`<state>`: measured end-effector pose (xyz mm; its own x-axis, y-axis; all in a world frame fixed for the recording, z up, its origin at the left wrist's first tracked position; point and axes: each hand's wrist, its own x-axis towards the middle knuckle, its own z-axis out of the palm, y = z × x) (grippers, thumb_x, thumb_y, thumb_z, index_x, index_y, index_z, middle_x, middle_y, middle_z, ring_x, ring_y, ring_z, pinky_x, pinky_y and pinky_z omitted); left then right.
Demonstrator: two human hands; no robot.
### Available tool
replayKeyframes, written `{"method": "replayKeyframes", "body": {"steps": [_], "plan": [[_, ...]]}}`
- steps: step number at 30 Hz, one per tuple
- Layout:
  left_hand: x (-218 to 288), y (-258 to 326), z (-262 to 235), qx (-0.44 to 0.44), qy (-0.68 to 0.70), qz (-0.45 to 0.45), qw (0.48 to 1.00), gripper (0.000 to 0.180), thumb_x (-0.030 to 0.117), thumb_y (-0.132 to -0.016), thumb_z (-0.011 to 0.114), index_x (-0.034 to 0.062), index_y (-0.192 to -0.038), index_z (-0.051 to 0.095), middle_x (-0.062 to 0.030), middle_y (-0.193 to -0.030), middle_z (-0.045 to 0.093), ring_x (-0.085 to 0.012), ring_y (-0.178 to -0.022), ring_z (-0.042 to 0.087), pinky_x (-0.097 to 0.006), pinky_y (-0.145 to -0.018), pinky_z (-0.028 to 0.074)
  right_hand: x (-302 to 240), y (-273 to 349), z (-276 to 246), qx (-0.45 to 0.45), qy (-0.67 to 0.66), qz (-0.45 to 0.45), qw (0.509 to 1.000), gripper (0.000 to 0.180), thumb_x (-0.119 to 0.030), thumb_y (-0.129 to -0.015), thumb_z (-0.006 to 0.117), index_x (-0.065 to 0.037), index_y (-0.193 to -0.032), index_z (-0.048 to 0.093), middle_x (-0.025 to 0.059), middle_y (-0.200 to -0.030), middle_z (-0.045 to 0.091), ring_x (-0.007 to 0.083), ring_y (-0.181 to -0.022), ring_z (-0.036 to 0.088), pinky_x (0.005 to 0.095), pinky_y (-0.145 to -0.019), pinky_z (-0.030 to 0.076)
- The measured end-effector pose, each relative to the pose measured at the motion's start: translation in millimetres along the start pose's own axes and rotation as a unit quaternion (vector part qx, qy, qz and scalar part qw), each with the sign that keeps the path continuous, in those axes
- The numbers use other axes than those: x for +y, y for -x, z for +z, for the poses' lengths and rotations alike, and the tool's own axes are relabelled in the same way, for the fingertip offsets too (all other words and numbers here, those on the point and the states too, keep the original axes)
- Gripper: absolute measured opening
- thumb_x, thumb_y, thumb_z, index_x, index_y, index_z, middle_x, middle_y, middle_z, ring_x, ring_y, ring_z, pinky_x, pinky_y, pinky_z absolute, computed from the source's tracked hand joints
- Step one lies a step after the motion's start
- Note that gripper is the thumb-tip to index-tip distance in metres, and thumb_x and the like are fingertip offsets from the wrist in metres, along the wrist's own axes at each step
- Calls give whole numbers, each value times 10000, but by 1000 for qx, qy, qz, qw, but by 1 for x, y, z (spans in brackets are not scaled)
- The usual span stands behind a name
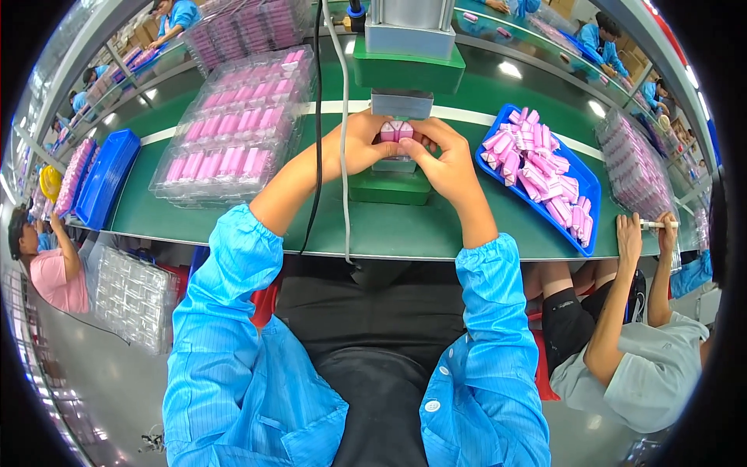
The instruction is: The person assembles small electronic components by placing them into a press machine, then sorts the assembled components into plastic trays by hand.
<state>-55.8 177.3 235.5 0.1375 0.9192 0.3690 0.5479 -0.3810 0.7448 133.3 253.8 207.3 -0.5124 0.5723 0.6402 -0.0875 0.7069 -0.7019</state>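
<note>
Both hands, left (359, 145) and right (443, 159), pinch small pink plastic blocks (396, 130) steady under the grey press head (401, 103); blue tray (587, 185) of spares lies right.

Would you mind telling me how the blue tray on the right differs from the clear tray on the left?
The blue tray is opaque and holds pink parts in a loose heap; the clear tray is see-through, with its pink parts in neat rows. The blue tray is a single one; the clear tray tops a stack. Both sit on the green bench beside the hands.
</note>
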Motion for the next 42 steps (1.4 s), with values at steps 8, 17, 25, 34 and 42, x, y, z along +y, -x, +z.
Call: {"method": "replayKeyframes", "body": {"steps": [8, 17, 25, 34, 42], "plan": [[-5, 19, 5, 95, -77, -5, 993, 240, 176, -896, 737, 3, -1063, 735, -125, -923, 692, -228, -784, 638, -337, -715, 513, 4, 2, -1, -43, 62, 11, 997, 233, -59, -841, 760, 21, -1055, 718, 60, -845, 630, 141, -767, 570, 286, -689, 449], [-13, 21, 18, 148, -61, -30, 987, 221, 183, -904, 749, -24, -980, 731, -79, -846, 645, -164, -689, 565, -305, -638, 457, 8, 7, 8, 15, 63, -4, 998, 240, -68, -807, 784, 17, -1024, 732, 94, -792, 639, 216, -734, 603, 339, -675, 489], [-19, 23, 20, 153, -22, -13, 988, 244, 176, -867, 786, -28, -995, 746, -95, -828, 653, -162, -660, 578, -306, -607, 467, 7, 8, 7, 10, 80, -16, 997, 237, -75, -809, 783, 3, -1028, 738, 100, -799, 646, 225, -733, 603, 344, -676, 493], [-26, 23, 22, 169, 1, -12, 986, 242, 181, -870, 788, -16, -1006, 756, -79, -808, 637, -143, -660, 573, -300, -598, 458, 9, 8, 9, 15, 76, -23, 997, 247, -68, -803, 780, 4, -1035, 733, 98, -778, 627, 225, -726, 592, 348, -671, 486], [-38, 22, 25, 162, 39, -2, 986, 216, 184, -861, 792, 25, -1007, 773, -73, -828, 636, -163, -686, 592, -308, -612, 464, 9, 11, 9, 19, 86, -22, 996, 199, -75, -799, 778, -3, -979, 732, 93, -764, 609, 245, -722, 582, 361, -667, 482]]}}
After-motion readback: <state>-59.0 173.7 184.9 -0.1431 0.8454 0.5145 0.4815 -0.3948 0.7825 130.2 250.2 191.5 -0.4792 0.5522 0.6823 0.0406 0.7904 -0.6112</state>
